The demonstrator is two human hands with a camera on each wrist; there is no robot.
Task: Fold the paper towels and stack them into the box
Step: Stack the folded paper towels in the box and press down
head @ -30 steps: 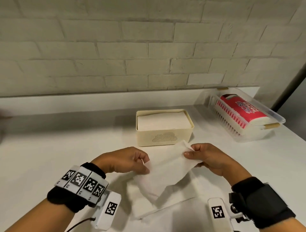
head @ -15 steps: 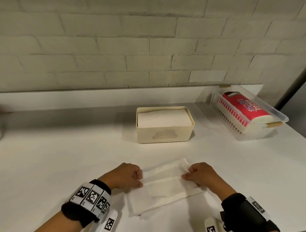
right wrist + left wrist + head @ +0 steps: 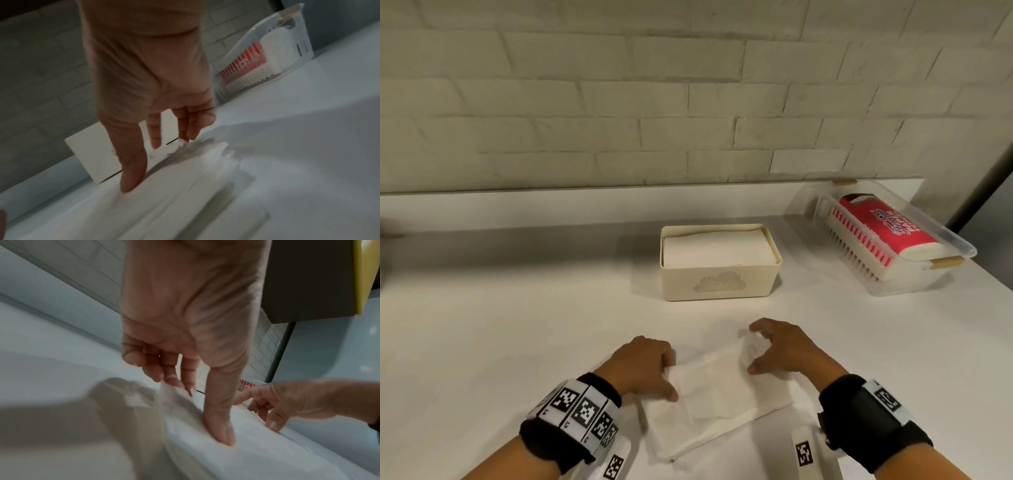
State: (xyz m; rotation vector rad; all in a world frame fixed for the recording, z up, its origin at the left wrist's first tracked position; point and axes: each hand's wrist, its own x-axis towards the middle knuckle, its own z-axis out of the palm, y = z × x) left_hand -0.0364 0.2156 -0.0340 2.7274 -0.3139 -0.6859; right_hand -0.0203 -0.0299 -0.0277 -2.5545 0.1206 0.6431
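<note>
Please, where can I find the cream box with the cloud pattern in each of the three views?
Head: cream box at the picture's centre.
Left wrist: cream box, a perforated sliver at centre, behind the left hand.
Right wrist: cream box left of centre, behind the right hand.
Shared landmark: clear container with red pack, right of the box everywhere.

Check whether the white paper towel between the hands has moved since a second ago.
Yes. The white paper towel has come down from in front of the cream plastic box to lie flat on the white table, nearer the person.
</note>
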